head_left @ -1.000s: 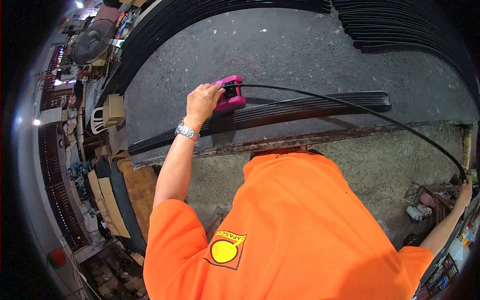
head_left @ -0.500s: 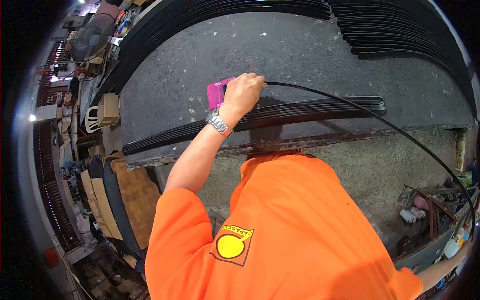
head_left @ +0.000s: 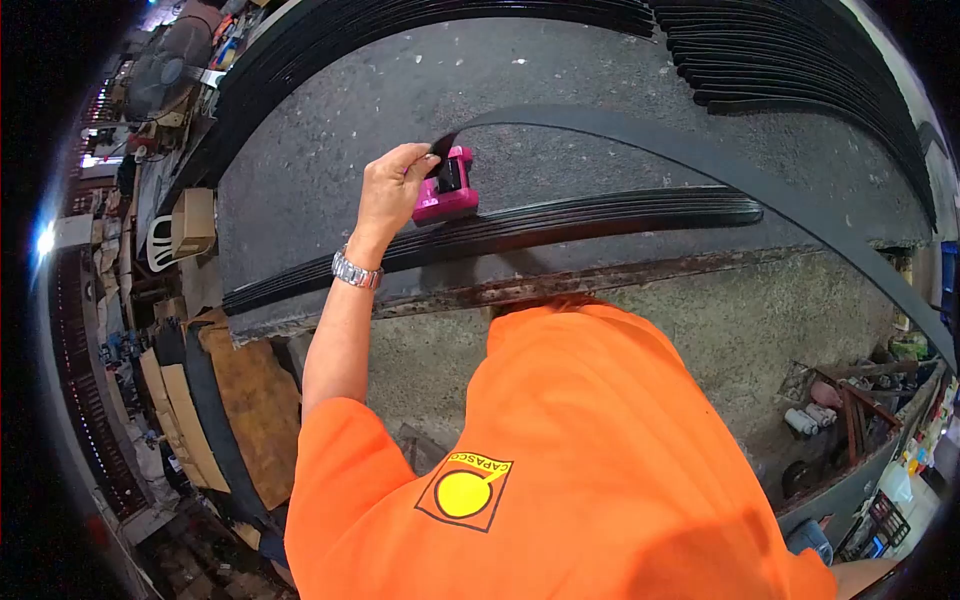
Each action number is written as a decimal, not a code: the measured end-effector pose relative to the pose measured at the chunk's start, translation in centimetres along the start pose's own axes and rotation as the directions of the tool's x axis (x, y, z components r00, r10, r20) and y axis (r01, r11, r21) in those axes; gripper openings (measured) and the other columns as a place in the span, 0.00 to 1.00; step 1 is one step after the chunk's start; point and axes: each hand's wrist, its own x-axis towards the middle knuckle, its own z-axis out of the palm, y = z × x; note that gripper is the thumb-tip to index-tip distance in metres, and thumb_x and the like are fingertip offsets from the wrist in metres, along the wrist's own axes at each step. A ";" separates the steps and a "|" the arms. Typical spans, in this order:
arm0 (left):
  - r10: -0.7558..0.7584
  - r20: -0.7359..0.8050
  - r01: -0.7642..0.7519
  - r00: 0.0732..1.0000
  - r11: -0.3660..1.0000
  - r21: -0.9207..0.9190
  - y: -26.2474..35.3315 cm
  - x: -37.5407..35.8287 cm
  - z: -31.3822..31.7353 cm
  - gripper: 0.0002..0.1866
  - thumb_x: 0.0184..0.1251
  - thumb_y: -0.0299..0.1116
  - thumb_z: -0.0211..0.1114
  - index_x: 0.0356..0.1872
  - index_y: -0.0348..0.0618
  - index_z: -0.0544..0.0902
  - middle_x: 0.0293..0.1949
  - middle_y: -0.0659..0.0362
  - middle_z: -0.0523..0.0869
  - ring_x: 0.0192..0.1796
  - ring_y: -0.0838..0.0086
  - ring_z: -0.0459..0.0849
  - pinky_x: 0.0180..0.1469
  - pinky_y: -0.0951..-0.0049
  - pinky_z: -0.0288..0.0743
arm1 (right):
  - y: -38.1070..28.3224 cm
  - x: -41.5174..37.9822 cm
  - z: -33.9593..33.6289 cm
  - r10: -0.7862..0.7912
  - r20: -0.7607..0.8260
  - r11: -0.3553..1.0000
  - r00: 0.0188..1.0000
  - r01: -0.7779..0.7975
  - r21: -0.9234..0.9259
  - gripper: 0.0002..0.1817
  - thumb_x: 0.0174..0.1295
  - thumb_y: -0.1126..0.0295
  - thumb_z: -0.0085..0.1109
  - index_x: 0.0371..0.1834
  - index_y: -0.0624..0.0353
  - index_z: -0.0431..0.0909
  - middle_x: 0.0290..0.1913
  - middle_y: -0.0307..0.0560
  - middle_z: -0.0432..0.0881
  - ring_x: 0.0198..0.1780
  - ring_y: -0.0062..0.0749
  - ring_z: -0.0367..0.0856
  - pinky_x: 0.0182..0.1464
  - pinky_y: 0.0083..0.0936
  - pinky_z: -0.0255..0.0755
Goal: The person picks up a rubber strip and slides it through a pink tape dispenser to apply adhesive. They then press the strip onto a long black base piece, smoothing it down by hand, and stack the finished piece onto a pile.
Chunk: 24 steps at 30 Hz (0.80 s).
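Observation:
My left hand (head_left: 395, 190), with a metal watch on its wrist, pinches the end of a long flat black strip (head_left: 620, 125). The strip arcs above the table and leaves the view at the right. Just beside the fingertips is a pink block-like tool (head_left: 447, 207) with a black middle part; I cannot make out its kind. A stack of similar black strips (head_left: 600, 222) lies along the table's near edge, below the tool. Of my right arm only a bit of forearm shows at the bottom right; the hand is out of the frame.
More black strips (head_left: 800, 60) are stacked at the table's (head_left: 350, 130) far right, with others (head_left: 330, 60) along its far edge. On the left are a fan (head_left: 165, 70), a cardboard box (head_left: 192, 222) and cardboard sheets (head_left: 250, 400). Metal scraps (head_left: 855, 415) lie at the lower right.
My left hand has moved left, off the pink tool, and now holds the strip's end. The strip has turned from edge-on to showing its flat face. My right hand has left the view.

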 end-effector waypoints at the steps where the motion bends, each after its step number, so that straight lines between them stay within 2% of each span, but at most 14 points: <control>1: -0.005 -0.010 0.006 1.000 1.000 0.006 -0.4 -0.2 0.1 0.09 0.69 0.28 0.71 0.45 0.34 0.87 0.36 0.54 0.92 0.39 0.76 0.89 0.43 0.73 0.80 | 0.5 -0.2 -0.7 0.004 -0.011 1.000 1.000 -0.004 -0.004 0.22 0.75 0.57 0.54 0.65 0.57 0.79 0.62 0.60 0.83 0.60 0.54 0.83 0.63 0.46 0.74; 3: -0.014 -0.027 0.015 1.000 1.000 0.016 -0.9 -0.6 0.4 0.09 0.70 0.28 0.71 0.45 0.34 0.87 0.35 0.55 0.91 0.39 0.77 0.88 0.43 0.74 0.80 | 1.6 -0.4 -2.4 0.018 -0.030 1.000 0.999 -0.018 -0.011 0.22 0.75 0.57 0.55 0.65 0.57 0.79 0.61 0.60 0.83 0.60 0.54 0.83 0.63 0.46 0.73; 6: -0.050 -0.033 0.050 0.998 0.998 -0.024 -1.1 -0.7 0.3 0.09 0.68 0.28 0.71 0.45 0.34 0.88 0.38 0.50 0.92 0.40 0.67 0.92 0.43 0.71 0.82 | 3.1 -0.8 -4.6 0.036 -0.061 0.999 0.997 -0.037 -0.014 0.22 0.75 0.57 0.55 0.64 0.58 0.79 0.61 0.61 0.83 0.60 0.54 0.83 0.63 0.46 0.73; 9: -0.069 -0.036 0.068 0.997 0.997 -0.041 -1.4 -0.8 0.2 0.10 0.69 0.28 0.71 0.46 0.34 0.88 0.38 0.52 0.92 0.39 0.73 0.90 0.43 0.73 0.81 | 4.5 -1.1 -6.9 0.059 -0.094 0.998 0.994 -0.060 -0.015 0.22 0.74 0.57 0.56 0.63 0.58 0.80 0.60 0.62 0.83 0.60 0.55 0.83 0.63 0.47 0.73; 12: -0.113 -0.041 0.104 0.993 0.979 -0.177 -2.1 -1.1 0.9 0.09 0.70 0.29 0.71 0.46 0.34 0.87 0.35 0.56 0.91 0.37 0.80 0.86 0.41 0.75 0.79 | 5.7 -1.2 -9.4 0.077 -0.138 0.997 0.988 -0.077 0.000 0.22 0.74 0.57 0.57 0.63 0.59 0.80 0.60 0.63 0.83 0.59 0.55 0.83 0.63 0.47 0.73; 17: -0.175 -0.034 0.151 0.984 0.922 -0.357 -2.7 -1.8 3.0 0.07 0.71 0.28 0.70 0.40 0.34 0.85 0.30 0.66 0.84 0.35 0.84 0.80 0.39 0.79 0.75 | 7.8 -0.7 -14.7 0.109 -0.240 0.994 0.965 -0.106 0.026 0.22 0.73 0.57 0.58 0.62 0.60 0.81 0.59 0.64 0.84 0.59 0.55 0.83 0.63 0.47 0.73; 20: -0.237 -0.033 0.178 0.971 0.808 -0.562 -3.4 -1.6 6.4 0.06 0.75 0.29 0.66 0.38 0.37 0.83 0.33 0.69 0.82 0.37 0.86 0.81 0.41 0.81 0.78 | 8.9 0.1 -18.7 0.119 -0.325 0.993 0.938 -0.103 0.065 0.22 0.73 0.57 0.59 0.61 0.61 0.81 0.58 0.65 0.84 0.59 0.55 0.84 0.64 0.47 0.73; 21: -0.270 -0.009 0.219 0.963 0.797 -0.563 -2.6 -1.2 6.8 0.07 0.76 0.30 0.66 0.38 0.38 0.83 0.33 0.69 0.82 0.37 0.86 0.81 0.43 0.79 0.81 | 9.1 0.4 -20.1 0.121 -0.358 0.992 0.926 -0.099 0.078 0.22 0.73 0.57 0.59 0.61 0.61 0.82 0.58 0.65 0.84 0.59 0.55 0.84 0.64 0.47 0.73; 23: -0.374 0.002 0.213 0.927 0.525 -0.824 0.0 -0.1 7.2 0.09 0.76 0.35 0.68 0.37 0.40 0.83 0.33 0.69 0.82 0.36 0.84 0.83 0.42 0.75 0.86 | 9.1 1.3 -23.3 0.118 -0.428 0.989 0.896 -0.068 0.128 0.22 0.73 0.57 0.59 0.61 0.61 0.82 0.58 0.65 0.84 0.58 0.55 0.84 0.64 0.47 0.73; 24: -0.398 0.055 0.243 0.916 0.441 -0.864 0.5 0.4 7.0 0.09 0.77 0.36 0.67 0.39 0.41 0.84 0.35 0.67 0.83 0.37 0.83 0.83 0.42 0.75 0.86 | 9.0 1.4 -25.0 0.112 -0.456 0.988 0.883 -0.052 0.143 0.22 0.73 0.57 0.60 0.60 0.62 0.82 0.58 0.66 0.84 0.58 0.55 0.84 0.64 0.47 0.72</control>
